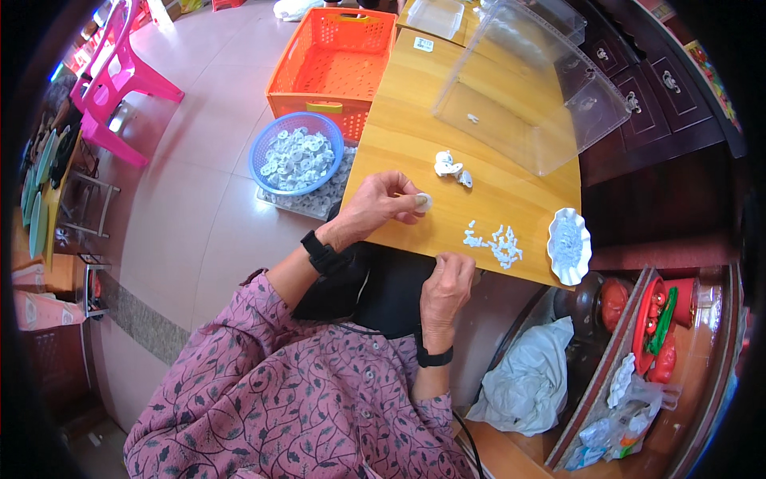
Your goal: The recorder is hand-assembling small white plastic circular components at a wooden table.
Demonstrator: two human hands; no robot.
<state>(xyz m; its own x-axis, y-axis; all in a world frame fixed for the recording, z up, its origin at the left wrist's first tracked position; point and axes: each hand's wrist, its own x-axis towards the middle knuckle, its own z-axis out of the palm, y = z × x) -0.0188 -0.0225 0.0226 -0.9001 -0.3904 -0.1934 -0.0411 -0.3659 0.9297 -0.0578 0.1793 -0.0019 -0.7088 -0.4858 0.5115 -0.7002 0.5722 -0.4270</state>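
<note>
My left hand (381, 204) rests on the wooden table (415, 128) and pinches a small white round piece (423, 201) between its fingertips. My right hand (445, 286) sits at the table's near edge with its fingers curled; whether it holds anything is hidden. Just beyond it lies a scatter of tiny white bits (496, 242). A small heap of white pieces (450, 168) lies mid-table, past my left hand. A white scalloped dish (569, 246) holding pale small parts stands at the table's right corner.
A clear plastic box (531, 92) lies tipped on the table's far right. On the floor to the left sit a blue basket of white pieces (296, 152) and an orange crate (333, 64). Pink chairs (120, 76) stand far left. A white bag (531, 375) and shelves lie right.
</note>
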